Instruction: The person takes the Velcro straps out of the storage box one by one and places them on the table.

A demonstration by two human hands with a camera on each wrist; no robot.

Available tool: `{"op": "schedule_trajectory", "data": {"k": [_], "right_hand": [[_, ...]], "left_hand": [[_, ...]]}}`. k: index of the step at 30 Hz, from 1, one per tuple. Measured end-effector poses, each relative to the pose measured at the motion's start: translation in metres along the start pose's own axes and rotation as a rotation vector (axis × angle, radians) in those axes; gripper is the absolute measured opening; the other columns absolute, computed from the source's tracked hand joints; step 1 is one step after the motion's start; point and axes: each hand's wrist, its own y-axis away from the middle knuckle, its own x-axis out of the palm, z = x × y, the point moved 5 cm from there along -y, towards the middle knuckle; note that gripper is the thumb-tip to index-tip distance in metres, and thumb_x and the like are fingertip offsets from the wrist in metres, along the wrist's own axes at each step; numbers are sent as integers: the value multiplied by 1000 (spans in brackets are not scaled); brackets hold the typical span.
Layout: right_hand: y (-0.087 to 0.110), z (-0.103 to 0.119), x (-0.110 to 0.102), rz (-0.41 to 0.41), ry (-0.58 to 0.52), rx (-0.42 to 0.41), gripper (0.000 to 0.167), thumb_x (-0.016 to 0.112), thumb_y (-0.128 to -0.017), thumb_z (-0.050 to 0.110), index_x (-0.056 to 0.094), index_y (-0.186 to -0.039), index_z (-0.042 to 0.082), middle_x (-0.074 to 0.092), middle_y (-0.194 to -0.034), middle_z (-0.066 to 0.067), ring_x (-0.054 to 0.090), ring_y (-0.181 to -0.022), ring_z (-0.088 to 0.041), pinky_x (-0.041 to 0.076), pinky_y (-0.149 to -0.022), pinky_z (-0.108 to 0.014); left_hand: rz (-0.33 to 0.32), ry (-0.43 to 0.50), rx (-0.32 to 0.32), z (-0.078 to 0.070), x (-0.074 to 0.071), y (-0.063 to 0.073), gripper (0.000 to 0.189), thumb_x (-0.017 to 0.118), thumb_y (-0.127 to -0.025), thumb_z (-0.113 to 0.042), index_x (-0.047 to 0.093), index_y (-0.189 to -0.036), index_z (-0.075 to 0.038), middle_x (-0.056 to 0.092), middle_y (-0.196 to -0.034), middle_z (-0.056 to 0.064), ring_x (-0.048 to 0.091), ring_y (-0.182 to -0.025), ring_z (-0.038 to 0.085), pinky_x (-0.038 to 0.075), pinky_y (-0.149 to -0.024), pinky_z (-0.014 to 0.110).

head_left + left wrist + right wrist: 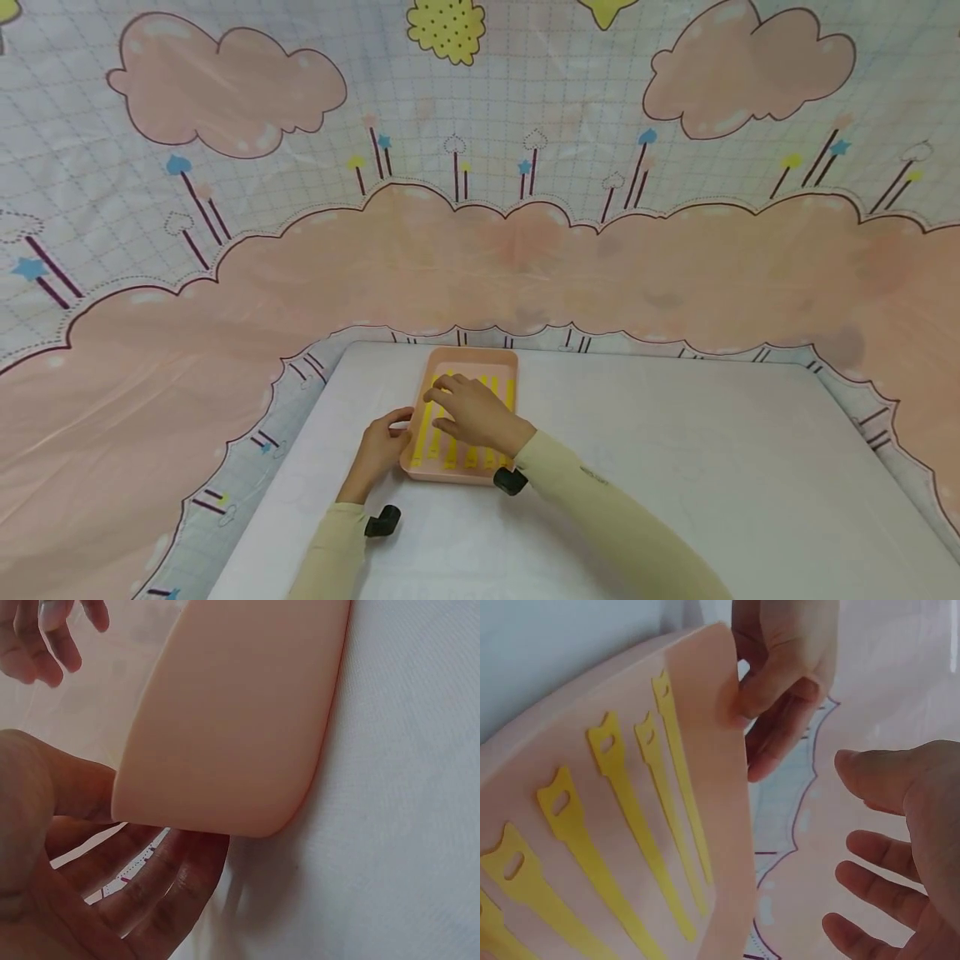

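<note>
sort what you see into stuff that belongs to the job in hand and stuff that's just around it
Part of the job:
- pink tray
- yellow strips, lying in the tray
- left hand, gripping the tray's edge
- right hand, over the tray

Just around it:
- white tabletop
- patterned backdrop
- black wrist devices

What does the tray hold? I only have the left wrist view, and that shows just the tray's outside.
Observer: Yellow strips lie side by side in the tray.
Operator: Where is the right hand relative to them?
Observer: In the head view it is over the tray, covering parts of some strips.
Operator: Is it holding one?
Observer: No, the right wrist view shows nothing between its thumb and fingers.
</note>
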Motion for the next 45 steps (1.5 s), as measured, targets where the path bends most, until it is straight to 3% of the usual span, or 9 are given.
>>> {"op": "schedule_trajectory", "data": {"k": [8, 15, 20, 26, 35, 45], "right_hand": [[-18, -5, 6, 32, -2, -14, 38, 67, -93, 33, 61, -129, 22, 60, -129, 1, 58, -117, -18, 50, -96, -35], [-31, -12, 16, 76, -108, 10, 36, 68, -93, 28, 63, -128, 20, 59, -132, 0, 57, -120, -19, 48, -102, -35], [-37, -16, 24, 121, -146, 44, 34, 68, -93, 27, 65, -126, 21, 60, -133, 1, 57, -122, -18, 46, -104, -35], [-41, -20, 36, 161, -128, 46, 30, 69, -92, 24, 68, -122, 22, 62, -130, 2, 58, -121, -19, 47, -103, -35], [-49, -23, 52, 193, -109, 24, 29, 69, -92, 25, 69, -122, 24, 63, -128, 2, 58, -120, -18, 46, -104, -35], [-52, -22, 65, 230, -96, 40, 28, 67, -93, 27, 70, -121, 31, 65, -123, 5, 59, -115, -17, 49, -96, -44]], "left_hand": [[6, 13, -15, 1, -2, -2, 43, 56, -92, 2, 57, -134, 0, 60, -133, 23, 65, -110, 38, 57, -82, 38], [9, 62, -10, 8, -3, -6, 42, 57, -92, 1, 57, -134, 0, 58, -136, 22, 64, -113, 37, 56, -85, 38], [17, 106, -51, 13, -2, -6, 42, 57, -93, -1, 57, -135, -2, 60, -135, 22, 65, -112, 33, 56, -78, 30], [24, 135, -115, 13, -2, -3, 43, 56, -93, -3, 57, -136, -5, 63, -128, 24, 66, -99, 23, 50, -64, 25], [20, 138, -129, 16, -3, -3, 43, 56, -92, -4, 58, -135, -6, 65, -124, 22, 65, -91, 17, 49, -62, 25], [15, 148, -140, 14, -1, 0, 42, 56, -92, -3, 59, -134, -7, 68, -119, 22, 66, -89, 17, 49, -62, 24]]}}
